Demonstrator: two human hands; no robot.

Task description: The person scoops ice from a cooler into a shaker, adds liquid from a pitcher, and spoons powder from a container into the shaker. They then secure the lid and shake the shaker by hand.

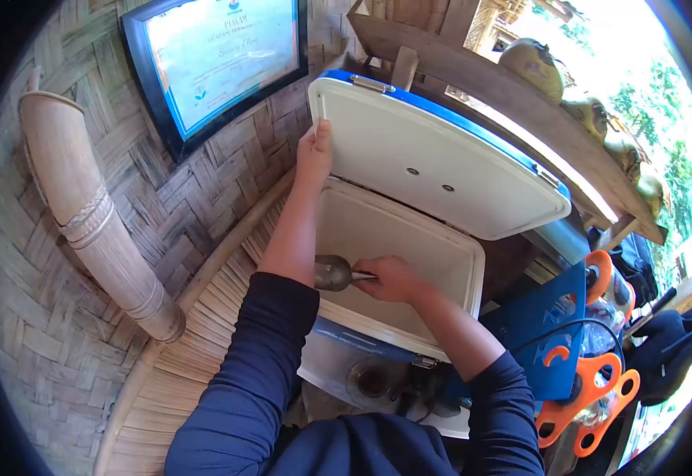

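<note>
A blue and white cooler box [479, 266] stands in front of me with its lid [433, 147] raised. My left hand [314, 155] grips the lid's left edge, thumb on the white inner face. Over the cooler's opening, my right hand [389, 279] is wrapped round the handle of a metal scoop [332, 273]. The scoop points left, and its far end is partly hidden behind my left forearm. White inner walls show below it; the cooler's bottom is hard to make out.
A framed certificate [223, 59] and a bamboo tube [96, 214] are by the woven wall on the left. Several coconuts [532, 67] line a wooden ledge [512, 95] at upper right. A blue panel [540, 329] and orange plastic parts [599, 393] stand right of the cooler.
</note>
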